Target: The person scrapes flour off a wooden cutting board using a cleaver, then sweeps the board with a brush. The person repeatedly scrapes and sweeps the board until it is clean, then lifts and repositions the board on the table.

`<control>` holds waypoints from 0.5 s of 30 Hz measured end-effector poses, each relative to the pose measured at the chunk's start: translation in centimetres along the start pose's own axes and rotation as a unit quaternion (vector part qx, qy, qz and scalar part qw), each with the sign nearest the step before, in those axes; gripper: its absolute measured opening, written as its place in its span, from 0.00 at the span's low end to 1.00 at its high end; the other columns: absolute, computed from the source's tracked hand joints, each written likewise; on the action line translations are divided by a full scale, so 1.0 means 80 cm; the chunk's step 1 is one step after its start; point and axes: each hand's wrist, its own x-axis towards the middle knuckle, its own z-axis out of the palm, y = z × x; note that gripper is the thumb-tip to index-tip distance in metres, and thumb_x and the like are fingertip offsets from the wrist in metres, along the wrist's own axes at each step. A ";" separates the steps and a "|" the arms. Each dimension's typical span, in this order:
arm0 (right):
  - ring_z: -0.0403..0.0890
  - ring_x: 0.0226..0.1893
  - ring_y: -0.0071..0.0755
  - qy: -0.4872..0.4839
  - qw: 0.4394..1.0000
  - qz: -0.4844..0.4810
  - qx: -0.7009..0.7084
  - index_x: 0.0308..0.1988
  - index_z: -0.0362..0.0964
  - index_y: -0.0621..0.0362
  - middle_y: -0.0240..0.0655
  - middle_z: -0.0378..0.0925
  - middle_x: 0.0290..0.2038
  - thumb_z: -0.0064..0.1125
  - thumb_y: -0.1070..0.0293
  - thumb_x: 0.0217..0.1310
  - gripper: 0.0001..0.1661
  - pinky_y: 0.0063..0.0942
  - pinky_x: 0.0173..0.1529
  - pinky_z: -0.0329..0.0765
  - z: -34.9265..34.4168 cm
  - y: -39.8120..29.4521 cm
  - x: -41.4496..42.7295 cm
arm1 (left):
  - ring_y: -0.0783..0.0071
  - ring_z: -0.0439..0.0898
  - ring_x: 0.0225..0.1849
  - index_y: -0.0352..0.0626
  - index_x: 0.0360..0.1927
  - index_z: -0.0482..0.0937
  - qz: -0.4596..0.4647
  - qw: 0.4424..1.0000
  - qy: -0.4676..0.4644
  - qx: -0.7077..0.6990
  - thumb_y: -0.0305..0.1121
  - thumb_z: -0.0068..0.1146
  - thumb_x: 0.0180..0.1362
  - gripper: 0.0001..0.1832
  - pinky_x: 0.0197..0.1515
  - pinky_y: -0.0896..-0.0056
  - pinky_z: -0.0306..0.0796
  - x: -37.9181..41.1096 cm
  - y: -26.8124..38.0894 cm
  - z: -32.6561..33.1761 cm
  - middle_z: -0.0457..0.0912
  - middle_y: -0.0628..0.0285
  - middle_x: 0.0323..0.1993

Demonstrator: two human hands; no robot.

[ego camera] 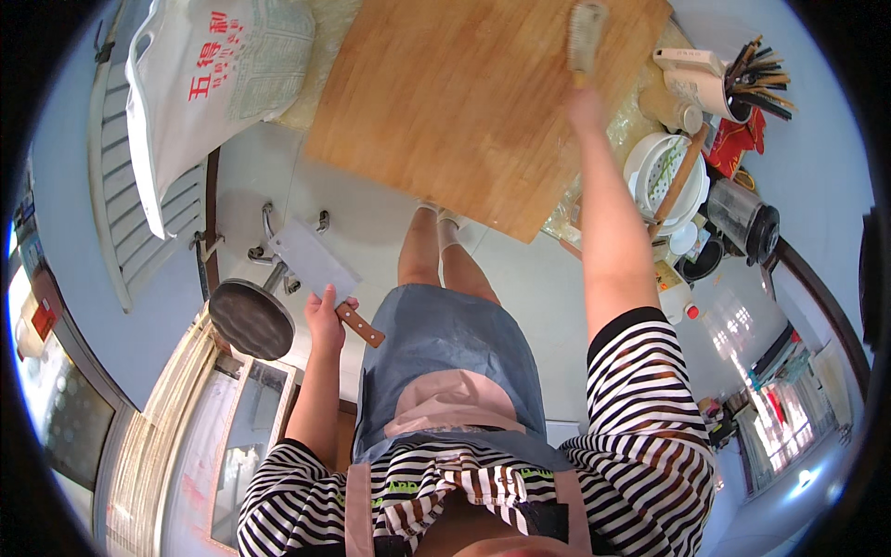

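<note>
My left hand (327, 322) grips a cleaver near the joint of blade and handle, away from the board and beside my apron. Its broad metal blade (313, 257) points up and to the left; the riveted wooden handle (360, 325) sticks out below my fingers. My right arm reaches forward, and my right hand (586, 111), somewhat blurred, is closed around the handle of a pale-bristled brush (586, 38). The brush is over the far right part of a large wooden board (445, 111). Whether the bristles touch the board I cannot tell.
A white woven sack (223, 76) bearing print stands left of the board. A chopstick holder (703, 83), a jar (672, 111), white steamer bowls (654, 160) and a blender jug (741, 216) line the right side. A round stool (252, 317) stands on the floor at left.
</note>
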 end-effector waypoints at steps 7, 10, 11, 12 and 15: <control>0.74 0.52 0.55 -0.343 0.922 -0.181 0.005 0.62 0.54 0.57 0.50 0.74 0.51 0.29 0.59 0.69 0.26 0.46 0.56 0.69 0.076 -0.223 -0.273 | 0.68 0.78 0.25 0.38 0.48 0.67 0.008 0.998 0.040 -0.053 0.31 0.47 0.65 0.11 0.31 0.65 0.76 -0.030 -0.001 -0.006 0.77 0.58 0.36; 0.76 0.50 0.53 -0.290 0.934 -0.195 0.073 0.59 0.60 0.55 0.49 0.76 0.49 0.33 0.61 0.68 0.24 0.44 0.55 0.71 0.039 -0.237 -0.268 | 0.67 0.78 0.25 0.38 0.48 0.67 0.023 0.997 0.042 -0.053 0.31 0.47 0.65 0.11 0.31 0.65 0.76 -0.036 -0.003 -0.020 0.77 0.58 0.36; 0.76 0.50 0.52 -0.239 0.947 -0.178 0.119 0.58 0.61 0.55 0.49 0.76 0.48 0.34 0.61 0.67 0.23 0.44 0.54 0.72 0.021 -0.234 -0.244 | 0.67 0.78 0.25 0.38 0.48 0.67 0.031 0.997 0.040 -0.056 0.31 0.47 0.65 0.11 0.31 0.65 0.76 -0.037 -0.005 -0.023 0.77 0.58 0.36; 0.77 0.50 0.50 -0.248 0.954 -0.164 -0.049 0.54 0.66 0.58 0.48 0.76 0.48 0.41 0.59 0.65 0.22 0.43 0.51 0.74 -0.006 -0.236 -0.184 | 0.67 0.78 0.25 0.38 0.47 0.66 0.030 0.996 0.047 -0.067 0.31 0.47 0.65 0.11 0.31 0.64 0.76 -0.037 -0.010 -0.024 0.77 0.58 0.36; 0.80 0.44 0.47 -0.158 0.985 -0.040 0.053 0.45 0.73 0.63 0.49 0.79 0.42 0.57 0.61 0.57 0.19 0.40 0.43 0.78 -0.045 -0.200 -0.031 | 0.66 0.78 0.25 0.38 0.47 0.66 0.021 0.994 0.052 -0.094 0.31 0.47 0.64 0.11 0.31 0.64 0.76 -0.032 -0.020 -0.027 0.77 0.57 0.36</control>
